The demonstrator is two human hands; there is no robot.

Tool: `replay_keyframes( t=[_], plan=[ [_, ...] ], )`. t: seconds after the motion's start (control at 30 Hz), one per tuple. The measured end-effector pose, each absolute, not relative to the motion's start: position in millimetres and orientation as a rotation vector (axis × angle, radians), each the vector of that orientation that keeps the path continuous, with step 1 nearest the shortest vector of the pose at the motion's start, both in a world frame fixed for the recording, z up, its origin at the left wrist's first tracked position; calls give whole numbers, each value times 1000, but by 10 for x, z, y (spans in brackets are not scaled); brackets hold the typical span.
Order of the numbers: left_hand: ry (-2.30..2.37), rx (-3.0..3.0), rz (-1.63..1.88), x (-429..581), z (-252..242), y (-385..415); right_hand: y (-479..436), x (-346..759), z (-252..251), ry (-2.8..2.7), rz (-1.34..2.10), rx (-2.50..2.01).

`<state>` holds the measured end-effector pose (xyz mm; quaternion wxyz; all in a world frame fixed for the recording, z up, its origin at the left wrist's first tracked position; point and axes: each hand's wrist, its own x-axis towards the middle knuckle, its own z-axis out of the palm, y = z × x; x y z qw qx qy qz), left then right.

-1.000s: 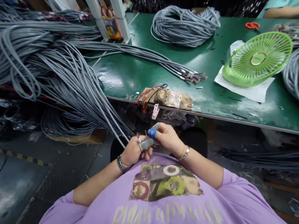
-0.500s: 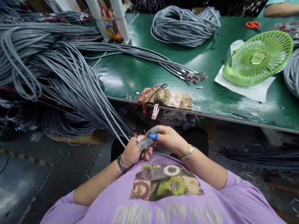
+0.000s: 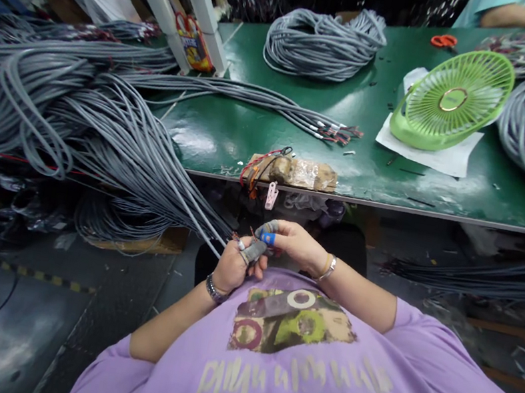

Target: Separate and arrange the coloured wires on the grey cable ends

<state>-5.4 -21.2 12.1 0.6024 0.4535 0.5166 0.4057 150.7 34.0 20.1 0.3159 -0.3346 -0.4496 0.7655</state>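
Observation:
Close to my chest, my left hand [image 3: 234,266] is closed round the end of a grey cable [image 3: 197,220] that runs up and left into a big bundle of grey cables [image 3: 77,123]. Thin coloured wires stick out of the cable end above the fist. My right hand [image 3: 292,241] pinches at those wire ends; its fingertips wear grey and blue tape covers. Both wrists carry bracelets.
A green table [image 3: 359,166] lies ahead with a taped wooden block [image 3: 297,173] at its near edge, a green fan [image 3: 449,101] on white paper, cable coils [image 3: 320,44] and orange scissors [image 3: 443,41]. Other people sit at the far left and far right.
My right hand's fingers have shifted slightly at the wire ends, the blue fingertip moving a little lower and closer to the left fist. The left hand keeps its grip.

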Motion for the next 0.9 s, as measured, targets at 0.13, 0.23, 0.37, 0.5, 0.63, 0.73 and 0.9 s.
replay_keyframes(
  t=[0.13,0.23,0.37,0.5,0.63,0.73,0.9],
  plan=[
    [1190,1044,938,-53,124,-209,332,1496,172,-1192,1988,-891],
    [1202,1019,997,-47,111,-198,297,1447,154,-1218,1858,-958],
    [1246,1020,1059,-36,104,-186,263,1404,142,-1183,1761,-1026],
    [1245,986,1051,-39,108,-185,288,1448,170,-1111,1836,-1024],
    [1195,959,1023,-49,111,-189,347,1510,232,-1145,1940,-1010],
    [1181,979,981,-47,113,-196,372,1505,235,-1234,1952,-935],
    [1212,984,1008,-31,95,-200,341,1441,149,-1209,1863,-971]
  ],
)
